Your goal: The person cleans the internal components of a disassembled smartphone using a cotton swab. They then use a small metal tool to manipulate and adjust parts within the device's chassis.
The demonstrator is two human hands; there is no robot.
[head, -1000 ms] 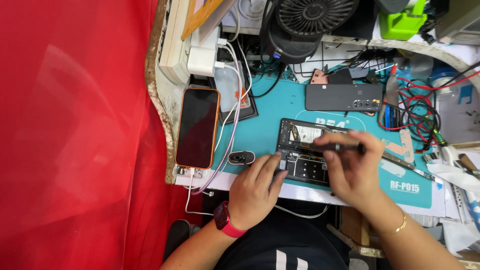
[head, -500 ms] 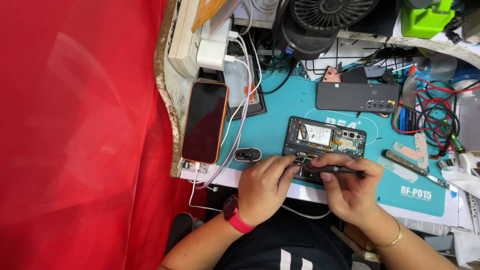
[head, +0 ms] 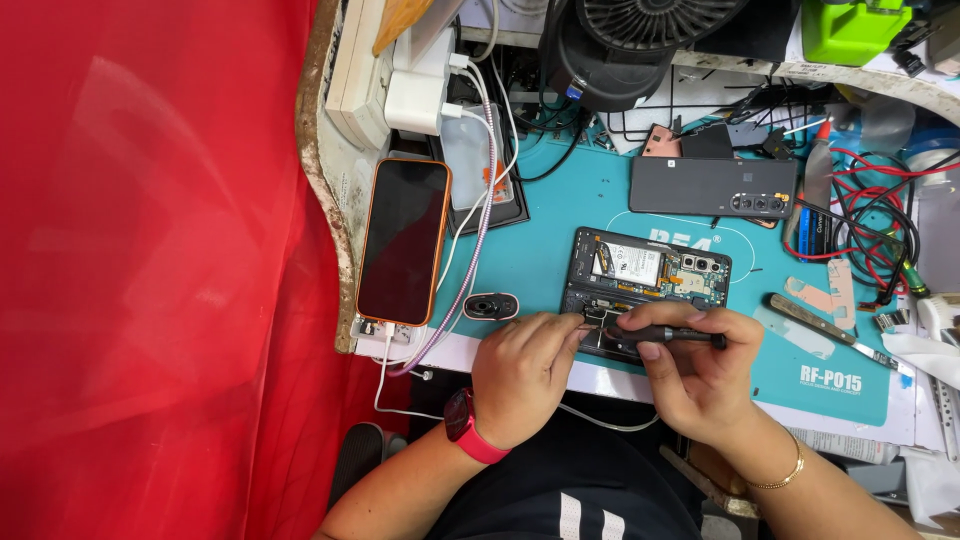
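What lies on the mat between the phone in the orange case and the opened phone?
In the head view, a small dark oval part and white cables lie between the orange-cased phone and the opened phone.

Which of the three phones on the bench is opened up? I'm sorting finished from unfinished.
The middle one, the opened phone under both hands, circuit boards exposed. The orange-cased phone and the dark grey phone look closed.

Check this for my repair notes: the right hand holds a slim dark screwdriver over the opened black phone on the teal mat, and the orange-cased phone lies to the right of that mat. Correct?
One detail is off. In the head view the orange-cased phone lies to the left of the teal mat, not the right. The rest holds: the right hand holds the slim dark screwdriver over the opened black phone.
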